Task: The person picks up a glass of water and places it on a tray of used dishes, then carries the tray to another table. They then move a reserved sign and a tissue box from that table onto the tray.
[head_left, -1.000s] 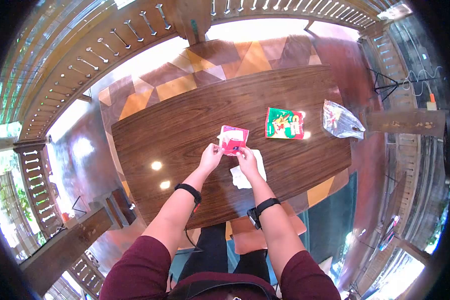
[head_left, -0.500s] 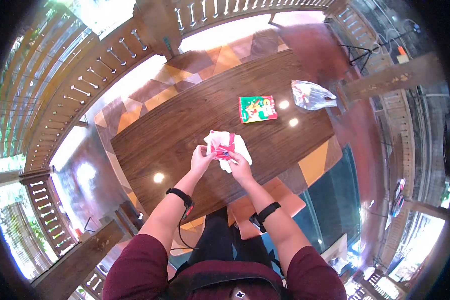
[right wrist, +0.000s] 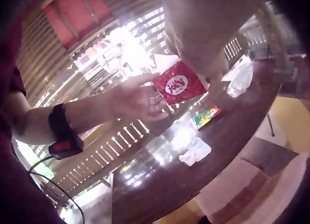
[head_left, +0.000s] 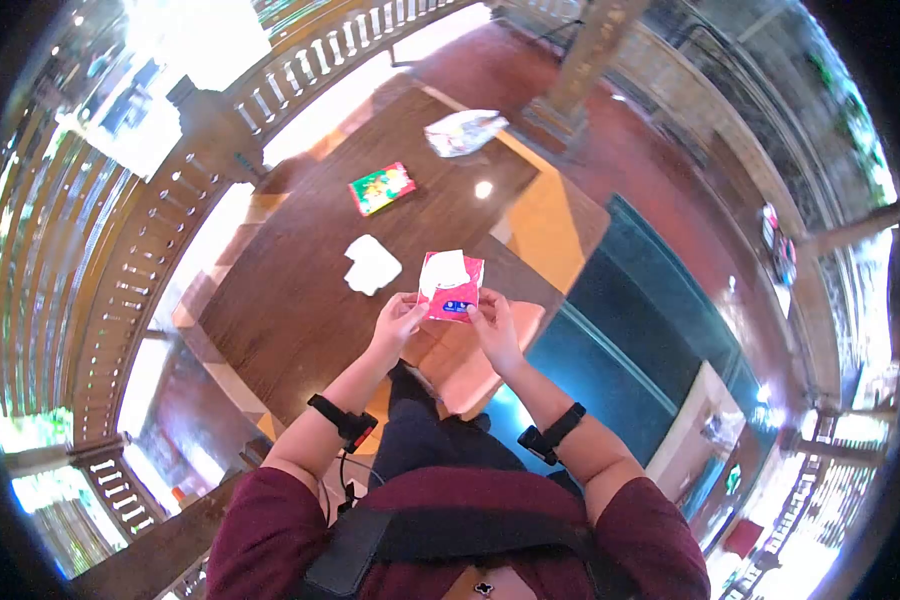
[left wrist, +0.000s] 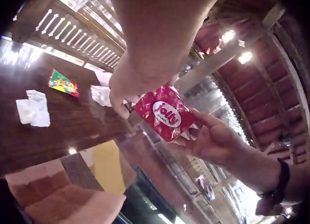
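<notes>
A red packet [head_left: 454, 300] with a white piece at its top is held up between both hands, off the table's near edge. My left hand [head_left: 400, 322] pinches its left lower edge and my right hand [head_left: 496, 330] pinches the right one. In the left wrist view the packet's face [left wrist: 167, 113] shows an oval label reading "jolly"; the same face [right wrist: 178, 83] appears in the right wrist view. White folded paper [head_left: 372, 266] lies on the table, left of the packet.
On the wooden table [head_left: 280, 290] a green and red packet [head_left: 382, 188] lies farther back, with a clear plastic bag [head_left: 464, 132] near the far right end. A tan chair [head_left: 480, 365] stands at the near edge, beneath the hands.
The view has turned rightward. Both hands have carried the red packet away from over the white paper, which now lies uncovered to its left. The grip remains two-handed.
</notes>
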{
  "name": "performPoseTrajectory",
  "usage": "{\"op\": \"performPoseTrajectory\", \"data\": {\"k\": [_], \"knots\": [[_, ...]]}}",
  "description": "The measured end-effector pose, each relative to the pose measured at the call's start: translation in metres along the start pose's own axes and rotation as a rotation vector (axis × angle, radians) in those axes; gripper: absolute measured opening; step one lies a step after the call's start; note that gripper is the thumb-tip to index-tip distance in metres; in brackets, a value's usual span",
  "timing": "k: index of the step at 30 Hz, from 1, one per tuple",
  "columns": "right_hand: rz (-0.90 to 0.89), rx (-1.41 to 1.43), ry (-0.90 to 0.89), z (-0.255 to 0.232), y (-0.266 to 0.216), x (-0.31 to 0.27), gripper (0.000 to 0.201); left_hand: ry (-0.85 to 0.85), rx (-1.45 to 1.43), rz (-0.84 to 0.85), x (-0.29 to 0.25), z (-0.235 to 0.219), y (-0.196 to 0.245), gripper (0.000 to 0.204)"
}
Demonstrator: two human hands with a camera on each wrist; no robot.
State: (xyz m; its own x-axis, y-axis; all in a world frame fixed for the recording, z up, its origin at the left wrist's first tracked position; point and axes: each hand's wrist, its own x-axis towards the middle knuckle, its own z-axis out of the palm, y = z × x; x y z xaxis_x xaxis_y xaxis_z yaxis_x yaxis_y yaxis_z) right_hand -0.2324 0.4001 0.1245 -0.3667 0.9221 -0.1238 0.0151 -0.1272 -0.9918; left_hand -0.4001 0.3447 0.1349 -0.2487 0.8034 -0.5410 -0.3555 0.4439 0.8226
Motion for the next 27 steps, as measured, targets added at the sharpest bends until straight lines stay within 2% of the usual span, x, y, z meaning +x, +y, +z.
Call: {"op": "performPoseTrajectory", "data": {"k": [2,4,6,8,10,14,17,18,22,25,27], "knots": [[-0.017,-0.044,0.077,-0.04,-0.013,-0.03,0.04,-0.135,-0.004,-0.013,-0.015,0.035,-0.006,0.027],[-0.023,-0.072,0.164,-0.077,-0.031,-0.062,0.041,-0.191,0.035,0.012,-0.035,0.077,-0.007,0.027],[0.029,0.068,0.247,-0.111,-0.037,-0.094,0.047,-0.293,0.088,-0.002,-0.047,0.116,-0.013,0.029],[0.097,0.19,0.275,-0.143,-0.053,-0.125,0.054,-0.373,0.014,-0.052,-0.065,0.157,-0.012,0.029],[0.088,0.3,0.354,-0.172,-0.059,-0.152,0.053,-0.482,-0.035,-0.081,-0.076,0.194,-0.016,0.029],[0.086,0.455,0.51,-0.228,-0.073,-0.2,0.048,-0.696,0.204,-0.068,-0.087,0.26,-0.031,0.031],[0.085,0.46,0.553,-0.265,-0.081,-0.232,0.048,-0.872,0.452,-0.007,-0.088,0.304,-0.042,0.031],[0.065,0.442,0.56,-0.276,-0.078,-0.241,0.047,-0.876,0.515,0.028,-0.096,0.319,-0.038,0.035],[0.055,0.462,0.597,-0.304,-0.076,-0.261,0.048,-0.941,0.493,0.288,-0.094,0.363,-0.053,0.039],[0.063,0.5,0.627,-0.318,-0.079,-0.263,0.055,-1.006,0.53,0.285,-0.09,0.389,-0.049,0.037],[0.053,0.517,0.627,-0.331,-0.078,-0.258,0.058,-1.056,0.538,0.353,-0.08,0.405,-0.047,0.028]]}}
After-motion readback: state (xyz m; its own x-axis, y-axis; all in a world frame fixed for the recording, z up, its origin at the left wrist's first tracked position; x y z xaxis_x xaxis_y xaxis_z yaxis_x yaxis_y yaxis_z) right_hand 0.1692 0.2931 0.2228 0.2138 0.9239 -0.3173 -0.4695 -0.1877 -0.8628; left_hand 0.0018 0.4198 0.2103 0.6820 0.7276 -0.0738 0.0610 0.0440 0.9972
